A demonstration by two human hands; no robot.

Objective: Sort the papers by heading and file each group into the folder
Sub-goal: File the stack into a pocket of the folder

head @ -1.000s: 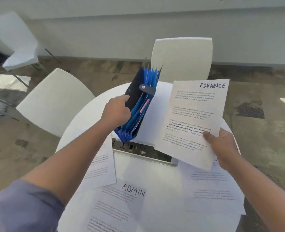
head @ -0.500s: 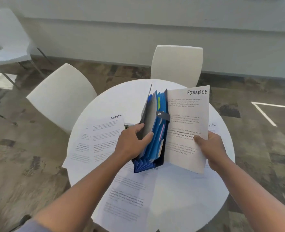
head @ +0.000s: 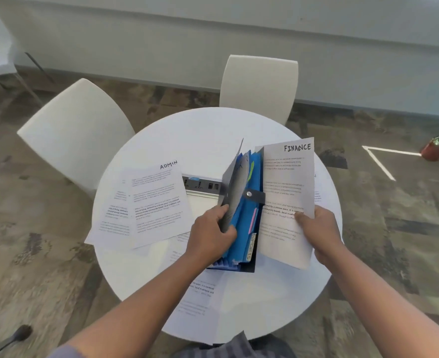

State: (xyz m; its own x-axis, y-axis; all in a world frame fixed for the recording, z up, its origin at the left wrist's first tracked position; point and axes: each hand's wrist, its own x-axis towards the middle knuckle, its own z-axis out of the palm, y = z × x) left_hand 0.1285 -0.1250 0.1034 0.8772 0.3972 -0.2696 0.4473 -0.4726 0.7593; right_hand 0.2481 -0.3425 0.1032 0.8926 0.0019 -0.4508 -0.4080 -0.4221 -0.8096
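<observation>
The left hand (head: 210, 235) grips the folder (head: 244, 218) open; the right hand (head: 319, 228) pinches the finance sheet (head: 288, 192), unfiled; admin papers (head: 156, 200) wait on the counter (head: 187, 135).

A round white table (head: 192, 130) bears ADMIN papers (head: 156, 205), other sheets (head: 200, 301) and a socket panel (head: 203, 186).

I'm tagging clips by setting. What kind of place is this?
Probably an office meeting or break area: a round white table with a built-in power socket strip, white shell chairs round it, and patterned carpet.
</observation>
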